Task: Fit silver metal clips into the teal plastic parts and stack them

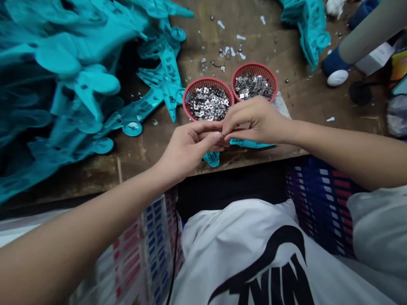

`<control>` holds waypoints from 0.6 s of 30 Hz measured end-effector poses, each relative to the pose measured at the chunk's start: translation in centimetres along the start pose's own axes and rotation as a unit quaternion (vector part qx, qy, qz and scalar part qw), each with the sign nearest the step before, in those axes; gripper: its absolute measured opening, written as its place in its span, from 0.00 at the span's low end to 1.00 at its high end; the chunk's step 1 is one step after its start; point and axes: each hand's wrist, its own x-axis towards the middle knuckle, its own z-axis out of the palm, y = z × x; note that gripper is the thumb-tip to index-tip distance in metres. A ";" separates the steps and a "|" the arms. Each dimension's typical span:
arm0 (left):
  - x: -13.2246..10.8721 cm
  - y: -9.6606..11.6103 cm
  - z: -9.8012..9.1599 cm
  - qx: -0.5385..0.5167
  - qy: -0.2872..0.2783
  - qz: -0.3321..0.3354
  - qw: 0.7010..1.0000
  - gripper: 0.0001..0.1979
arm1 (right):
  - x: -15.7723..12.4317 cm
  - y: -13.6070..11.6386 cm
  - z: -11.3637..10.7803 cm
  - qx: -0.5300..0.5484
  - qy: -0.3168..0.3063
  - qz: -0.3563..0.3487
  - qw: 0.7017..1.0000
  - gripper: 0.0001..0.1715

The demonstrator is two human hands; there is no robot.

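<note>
My left hand (pixel 189 146) is closed at the table's front edge, its thumb and fingers meeting my right hand. From under it sticks out the ribbed end of a turquoise plastic piece (pixel 211 159). My right hand (pixel 254 120) pinches with thumb and fingertips against the left fingers; whatever is in that pinch is too small and hidden to name. More turquoise plastic (pixel 251 144) shows below the right hand. Just beyond the hands stand two red baskets, the left basket (pixel 186 106) full of small shiny metal pieces (pixel 208 103), the right basket (pixel 233 82) of similar metal parts (pixel 254 87).
A large heap of turquoise plastic parts (pixel 79 80) covers the table's left side. More turquoise parts (pixel 310 29) lie at the back right, near a slanted grey tube (pixel 372 29). Small metal and white bits are scattered over the wooden table (pixel 152 144). Plastic crates (pixel 321 203) stand below.
</note>
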 end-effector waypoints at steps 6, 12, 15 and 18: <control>-0.3 -1.5 -1.3 0.442 -0.168 0.184 0.862 0.30 | -0.1 2.0 -2.9 -0.075 -0.130 0.000 0.989 0.21; -0.3 -3.1 -2.0 0.566 -0.267 0.163 0.763 0.44 | -0.8 3.3 -0.8 -0.116 -0.183 0.005 0.976 0.17; -0.1 -3.7 -2.5 0.527 -0.278 0.154 0.789 0.45 | -0.7 3.4 -0.8 -0.099 -0.202 -0.010 0.974 0.17; 0.1 -4.2 -3.0 0.485 -0.272 0.152 0.817 0.43 | -0.4 3.2 -1.0 -0.106 -0.204 -0.030 0.973 0.22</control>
